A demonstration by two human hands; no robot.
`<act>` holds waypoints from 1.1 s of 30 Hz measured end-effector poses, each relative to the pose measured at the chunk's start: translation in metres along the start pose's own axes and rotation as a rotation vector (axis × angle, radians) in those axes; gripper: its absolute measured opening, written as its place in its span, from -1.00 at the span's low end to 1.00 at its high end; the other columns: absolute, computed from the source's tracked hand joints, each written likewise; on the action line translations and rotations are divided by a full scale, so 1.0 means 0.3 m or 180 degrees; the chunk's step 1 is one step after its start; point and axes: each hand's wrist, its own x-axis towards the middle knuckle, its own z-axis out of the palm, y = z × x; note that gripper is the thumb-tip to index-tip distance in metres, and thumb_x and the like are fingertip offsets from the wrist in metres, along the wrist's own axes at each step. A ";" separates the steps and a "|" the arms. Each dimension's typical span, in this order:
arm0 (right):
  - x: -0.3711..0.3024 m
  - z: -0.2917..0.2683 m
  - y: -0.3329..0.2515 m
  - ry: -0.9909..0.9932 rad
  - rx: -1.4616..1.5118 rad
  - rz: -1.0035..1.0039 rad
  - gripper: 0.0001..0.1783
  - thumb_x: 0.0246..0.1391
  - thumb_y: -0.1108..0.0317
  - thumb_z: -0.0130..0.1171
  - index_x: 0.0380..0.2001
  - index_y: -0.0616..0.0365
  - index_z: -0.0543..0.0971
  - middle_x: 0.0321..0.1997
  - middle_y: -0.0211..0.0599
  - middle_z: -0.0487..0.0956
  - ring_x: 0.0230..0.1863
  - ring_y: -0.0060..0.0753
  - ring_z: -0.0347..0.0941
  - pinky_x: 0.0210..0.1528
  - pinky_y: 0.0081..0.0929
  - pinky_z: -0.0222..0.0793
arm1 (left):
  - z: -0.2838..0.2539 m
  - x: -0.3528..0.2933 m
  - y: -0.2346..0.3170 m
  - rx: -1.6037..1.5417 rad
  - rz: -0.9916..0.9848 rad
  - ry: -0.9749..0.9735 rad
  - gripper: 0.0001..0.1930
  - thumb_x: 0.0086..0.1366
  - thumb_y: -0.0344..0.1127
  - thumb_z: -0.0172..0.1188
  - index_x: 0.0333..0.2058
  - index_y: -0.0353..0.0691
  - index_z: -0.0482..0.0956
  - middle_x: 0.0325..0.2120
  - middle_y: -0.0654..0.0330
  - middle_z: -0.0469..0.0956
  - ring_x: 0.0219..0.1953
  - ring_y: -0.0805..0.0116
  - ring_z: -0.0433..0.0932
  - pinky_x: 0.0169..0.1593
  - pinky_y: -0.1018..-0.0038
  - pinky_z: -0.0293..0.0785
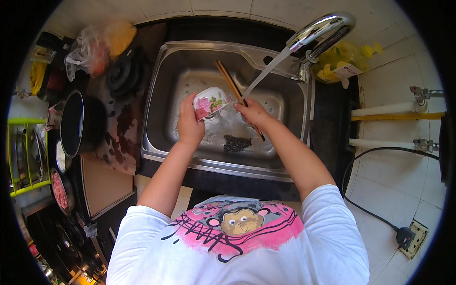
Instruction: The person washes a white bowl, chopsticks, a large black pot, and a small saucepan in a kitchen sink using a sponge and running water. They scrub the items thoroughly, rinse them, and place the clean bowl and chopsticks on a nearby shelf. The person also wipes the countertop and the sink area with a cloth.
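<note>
A white bowl with pink flowers and green leaves is tilted on its side over the sink, gripped by my left hand. My right hand is closed around a pair of long brown chopsticks, which slant from the sink's far side toward its near right; its fingers partly cover them. Water streams from the chrome faucet down beside my right fingertips. A dark mesh scrubber lies on the bottom of the steel sink, nearer to me than both hands.
Left of the sink stand a black pot, stacked dark lids and plastic bags. A bowl of pink meat and a green rack are farther left. Behind the faucet's base is a yellow liquid bottle. A black cable hangs at right.
</note>
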 end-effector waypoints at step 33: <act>-0.694 0.192 0.000 0.4628 0.2694 -0.0659 -0.68 0.12 0.11 -0.05 -0.34 0.18 0.42 -0.49 -0.25 0.50 -0.53 -0.38 0.49 -0.45 -0.45 0.48 | 0.151 0.159 -0.516 -0.3386 -0.5430 -0.1852 -0.60 0.16 -0.44 -0.23 -0.01 -0.32 0.35 -0.08 -0.04 0.39 -0.06 -0.05 0.40 -0.10 0.12 0.50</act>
